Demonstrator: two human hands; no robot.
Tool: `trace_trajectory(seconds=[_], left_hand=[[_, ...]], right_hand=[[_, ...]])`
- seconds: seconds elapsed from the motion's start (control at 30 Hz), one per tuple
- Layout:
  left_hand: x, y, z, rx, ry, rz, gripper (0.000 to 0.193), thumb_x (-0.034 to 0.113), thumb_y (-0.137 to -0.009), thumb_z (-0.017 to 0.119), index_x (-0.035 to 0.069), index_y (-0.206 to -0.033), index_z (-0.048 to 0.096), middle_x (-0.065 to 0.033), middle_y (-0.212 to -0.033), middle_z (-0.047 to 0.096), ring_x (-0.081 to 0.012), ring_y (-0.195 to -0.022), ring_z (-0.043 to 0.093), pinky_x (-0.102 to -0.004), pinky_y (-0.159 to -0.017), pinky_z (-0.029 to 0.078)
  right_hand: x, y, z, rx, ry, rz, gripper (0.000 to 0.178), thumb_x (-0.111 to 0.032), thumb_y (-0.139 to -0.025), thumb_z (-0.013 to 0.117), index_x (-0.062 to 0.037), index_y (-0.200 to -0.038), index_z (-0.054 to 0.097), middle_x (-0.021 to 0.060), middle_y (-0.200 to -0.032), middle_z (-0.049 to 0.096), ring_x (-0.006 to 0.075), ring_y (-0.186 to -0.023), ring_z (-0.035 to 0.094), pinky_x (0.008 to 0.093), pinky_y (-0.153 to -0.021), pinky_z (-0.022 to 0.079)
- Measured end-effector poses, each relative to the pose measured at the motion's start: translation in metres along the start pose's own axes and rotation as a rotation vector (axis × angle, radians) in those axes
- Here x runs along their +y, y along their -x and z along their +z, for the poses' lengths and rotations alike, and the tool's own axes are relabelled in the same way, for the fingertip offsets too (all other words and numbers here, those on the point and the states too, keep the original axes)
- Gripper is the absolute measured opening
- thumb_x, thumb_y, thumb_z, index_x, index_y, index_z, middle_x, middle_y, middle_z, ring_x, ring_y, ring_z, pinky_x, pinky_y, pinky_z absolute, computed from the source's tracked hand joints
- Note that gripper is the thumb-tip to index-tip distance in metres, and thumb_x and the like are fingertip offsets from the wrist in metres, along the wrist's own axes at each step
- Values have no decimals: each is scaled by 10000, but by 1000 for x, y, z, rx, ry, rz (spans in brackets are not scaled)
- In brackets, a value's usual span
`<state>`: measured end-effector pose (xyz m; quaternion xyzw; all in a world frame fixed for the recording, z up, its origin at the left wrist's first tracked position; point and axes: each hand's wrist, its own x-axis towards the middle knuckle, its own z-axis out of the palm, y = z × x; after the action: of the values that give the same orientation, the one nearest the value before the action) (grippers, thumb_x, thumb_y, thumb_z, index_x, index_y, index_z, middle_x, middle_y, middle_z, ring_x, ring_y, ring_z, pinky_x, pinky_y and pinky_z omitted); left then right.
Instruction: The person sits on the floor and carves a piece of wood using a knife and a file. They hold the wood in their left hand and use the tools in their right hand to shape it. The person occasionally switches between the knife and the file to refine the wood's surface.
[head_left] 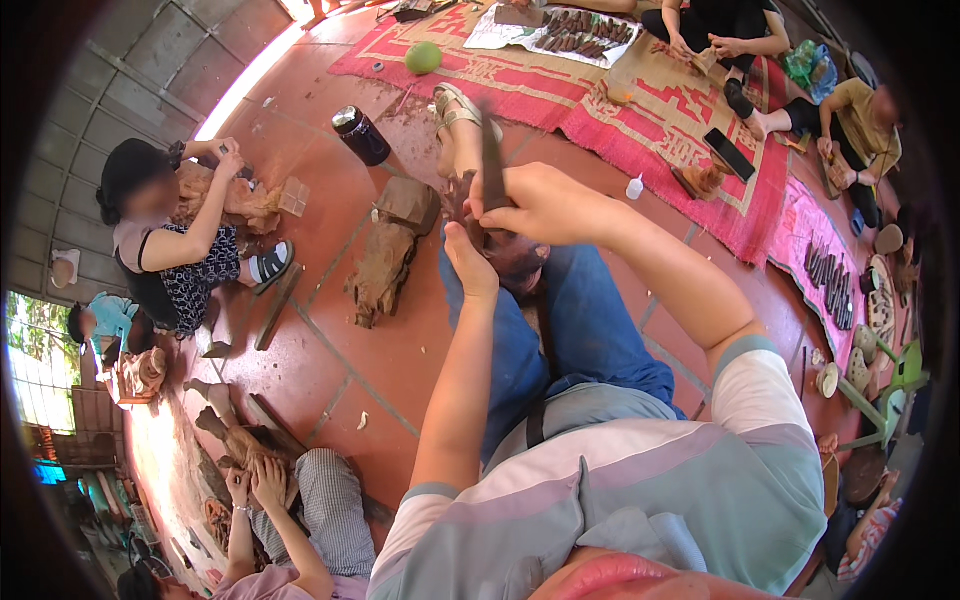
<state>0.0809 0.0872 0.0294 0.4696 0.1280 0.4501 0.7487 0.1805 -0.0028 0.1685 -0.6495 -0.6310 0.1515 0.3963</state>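
Flat dark tool (490, 160) sits gripped in my right hand (550, 205), its long axis running near to far, tip pointing away from me. Just to its left and nearer, my left hand (470, 265) curls beside a brown wood piece (517, 262) above my blue jeans (600, 310); I can't tell whether it holds it. Red tile floor (400, 365) spreads beneath, with a rough wood chunk (378, 268) left, a seated person (170, 225) farther left and a patterned mat (540, 105) far.
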Motion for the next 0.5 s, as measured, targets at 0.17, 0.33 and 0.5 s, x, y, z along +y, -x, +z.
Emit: trace_trajectory(seconds=[0.17, 0.33, 0.5], left_hand=[[-13, -2, -7, -72, -10, 12, 638, 592, -907, 322, 7, -1095, 492, -80, -1095, 544, -180, -997, 532, -317, -893, 415], [-3, 1, 1, 8, -7, 25, 651, 597, -905, 319, 7, -1131, 475, -92, -1142, 522, -192, -1063, 502, -337, -947, 378], [-12, -1, -7, -55, -1, 25, 646, 592, -911, 309, 6, -1111, 496, -91, -1106, 545, -186, -1041, 518, -322, -934, 390]], right_hand=[[19, -22, -22, 40, -217, 310, 161, -155, -772, 620, -41, -881, 586, 130, -808, 599, 303, -802, 613, 368, -706, 471], [8, -14, 3, -91, 28, 9, 199, -208, -770, 623, -60, -896, 581, 155, -832, 577, 314, -833, 597, 395, -735, 459], [17, -19, -22, 51, -257, 195, 191, -171, -780, 616, -30, -906, 586, 136, -734, 613, 266, -712, 616, 354, -634, 475]])
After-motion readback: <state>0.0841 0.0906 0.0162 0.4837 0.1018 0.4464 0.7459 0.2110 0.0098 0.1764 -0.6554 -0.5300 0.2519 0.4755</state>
